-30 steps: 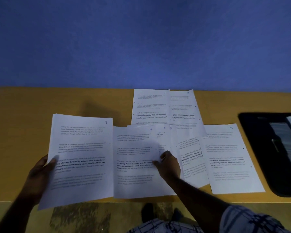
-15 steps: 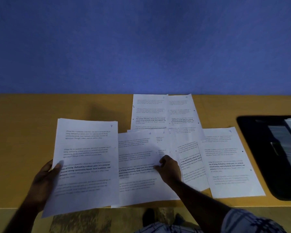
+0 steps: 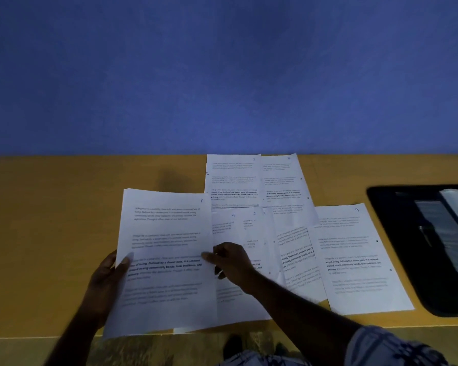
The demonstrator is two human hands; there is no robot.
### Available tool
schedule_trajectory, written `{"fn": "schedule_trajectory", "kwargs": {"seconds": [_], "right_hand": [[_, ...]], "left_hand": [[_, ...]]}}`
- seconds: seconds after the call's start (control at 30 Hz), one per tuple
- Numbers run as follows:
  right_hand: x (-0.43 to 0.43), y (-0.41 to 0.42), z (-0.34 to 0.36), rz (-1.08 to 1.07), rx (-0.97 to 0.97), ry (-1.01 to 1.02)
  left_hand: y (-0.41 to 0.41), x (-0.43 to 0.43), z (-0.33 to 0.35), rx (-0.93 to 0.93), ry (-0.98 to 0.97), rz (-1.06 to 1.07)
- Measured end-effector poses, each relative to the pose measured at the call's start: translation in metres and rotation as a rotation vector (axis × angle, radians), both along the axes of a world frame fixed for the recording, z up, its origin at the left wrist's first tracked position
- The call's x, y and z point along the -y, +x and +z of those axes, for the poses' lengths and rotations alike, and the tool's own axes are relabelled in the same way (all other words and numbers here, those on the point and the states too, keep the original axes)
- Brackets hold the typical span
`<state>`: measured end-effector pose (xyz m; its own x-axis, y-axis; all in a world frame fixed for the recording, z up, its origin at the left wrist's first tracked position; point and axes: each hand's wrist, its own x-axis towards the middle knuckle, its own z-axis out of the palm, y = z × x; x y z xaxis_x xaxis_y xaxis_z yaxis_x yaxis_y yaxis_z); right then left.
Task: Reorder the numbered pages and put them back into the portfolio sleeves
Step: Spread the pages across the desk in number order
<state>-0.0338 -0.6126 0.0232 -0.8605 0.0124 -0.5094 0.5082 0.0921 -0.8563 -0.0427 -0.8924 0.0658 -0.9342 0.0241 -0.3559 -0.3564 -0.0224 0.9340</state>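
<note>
Above desk point(image 3: 64, 233), left hand point(image 3: 106, 281) gripping page 7 point(image 3: 169, 233), right hand point(image 3: 233, 262) pinching it

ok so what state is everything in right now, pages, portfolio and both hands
page 7, held at both side edges, its right edge over page 4
left hand, grips page 7's left edge
right hand, pinches page 7's right edge
page 4, lying flat, partly covered
page 1, flat, beside page 3
page 3, flat
page 9, flat, untouched
portfolio, lying open at the right
</note>
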Motion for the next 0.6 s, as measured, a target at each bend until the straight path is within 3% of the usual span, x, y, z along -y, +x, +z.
{"fn": "schedule_trajectory", "kwargs": {"seconds": [0.37, 0.6], "right_hand": [[-0.029, 0.006, -0.014, -0.129, -0.01, 0.126], [-0.06, 0.011, -0.022, -0.206, -0.038, 0.171]], "left_hand": [[-0.006, -0.013, -0.032, 0.009, 0.045, 0.002], [-0.019, -0.034, -0.038, 0.017, -0.037, -0.054]]}}
